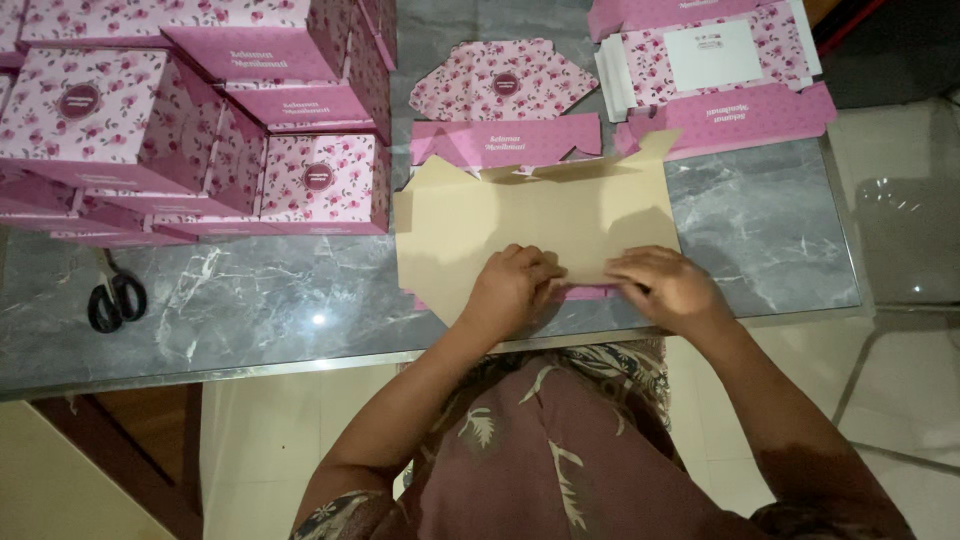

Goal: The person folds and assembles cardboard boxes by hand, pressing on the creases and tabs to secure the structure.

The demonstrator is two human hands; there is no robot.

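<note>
A person seated at a grey marble-patterned surface (260, 300) presses both hands onto a flat, unfolded cardboard box blank (530, 215), its plain tan inner side facing up and a strip of its pink printed side showing along the near edge. The left hand (512, 288) lies palm down with fingers curled on the blank's near edge, and the right hand (665, 285) lies flat just beside it, fingers spread low over the same edge; neither hand grips anything, both bear down on the cardboard. The blank sits near the front edge of the surface, directly ahead of the person, with a notched flap (650, 150) rising at its far right corner. Just beyond it lies another flat blank (505, 105), pink floral side up with a round maroon seal printed at its centre. To the far right, a pile of further flat blanks (715, 75) rests at the back of the surface, a white rectangle on the top one. At the left, assembled pink floral boxes (190, 120) are stacked in rows two or more high. A pair of black-handled scissors (115, 295) lies on the surface in front of the stacked boxes, well apart from the hands
</note>
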